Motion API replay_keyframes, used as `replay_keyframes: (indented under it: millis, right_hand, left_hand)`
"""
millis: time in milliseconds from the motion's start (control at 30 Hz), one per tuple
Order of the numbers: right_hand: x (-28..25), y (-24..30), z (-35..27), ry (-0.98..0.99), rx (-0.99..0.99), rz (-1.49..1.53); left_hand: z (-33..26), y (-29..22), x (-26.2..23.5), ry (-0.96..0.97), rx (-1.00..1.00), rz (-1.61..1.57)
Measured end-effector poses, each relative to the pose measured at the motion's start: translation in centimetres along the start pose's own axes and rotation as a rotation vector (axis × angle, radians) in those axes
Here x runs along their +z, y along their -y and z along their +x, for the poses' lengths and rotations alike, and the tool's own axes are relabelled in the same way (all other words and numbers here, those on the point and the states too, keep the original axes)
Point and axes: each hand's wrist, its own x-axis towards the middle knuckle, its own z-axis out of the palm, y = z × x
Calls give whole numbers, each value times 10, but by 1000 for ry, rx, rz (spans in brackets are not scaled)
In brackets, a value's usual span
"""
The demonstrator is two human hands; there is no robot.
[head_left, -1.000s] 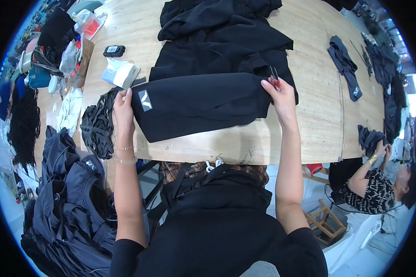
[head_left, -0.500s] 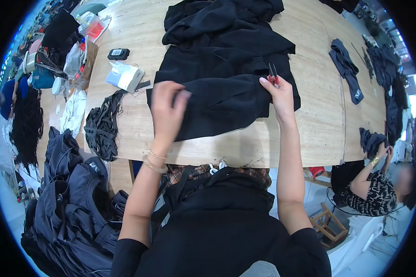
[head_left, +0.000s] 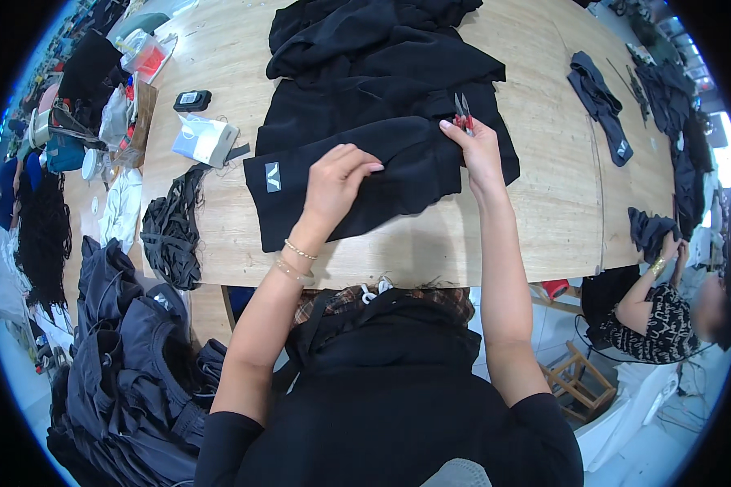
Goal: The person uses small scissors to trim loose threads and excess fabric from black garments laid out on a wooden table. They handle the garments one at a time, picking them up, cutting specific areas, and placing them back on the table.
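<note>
inspected remotely, i find the black garment (head_left: pixel 406 172) on the table (head_left: pixel 544 174), its end pinched by the right hand (head_left: pixel 481 154), which also grips red-handled snips (head_left: pixel 463 119); whether the left hand (head_left: pixel 335 185), fingers bunched, pinches it, i cannot tell.

"What's the black garment (head_left: pixel 402 154) like?"

"Matt cloth with soft creases. The patch (head_left: pixel 273 177) on it looks smoother; I can't tell whether it's rubber or fabric."

"And the snips (head_left: pixel 463 120)?"

"Bare metal blades, smooth and bright, with red handles that look like plastic."

"The counter (head_left: pixel 544 162)?"

"Pale wood, visibly grained, smooth, with a slight sheen."

"What about the tangled strips (head_left: pixel 170 231)?"

"Dull dark cloth, rough as a heap. The grey garments (head_left: pixel 138 345) are smoother cloth, with a faint sheen."

"And the dark gadget (head_left: pixel 192 101)?"

"Hard-looking plastic, smooth on its outer shell."
</note>
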Motion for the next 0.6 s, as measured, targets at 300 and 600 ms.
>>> replay_keyframes:
  millis: [300, 600]
  right_hand:
    - [-1, 1, 1, -19, -4, -7]
    - [-3, -8, 9, -9, 15, -5]
  left_hand:
    - [-42, 57, -115, -434, -588, 77]
    - [-121, 97, -156, -340, -743, 400]
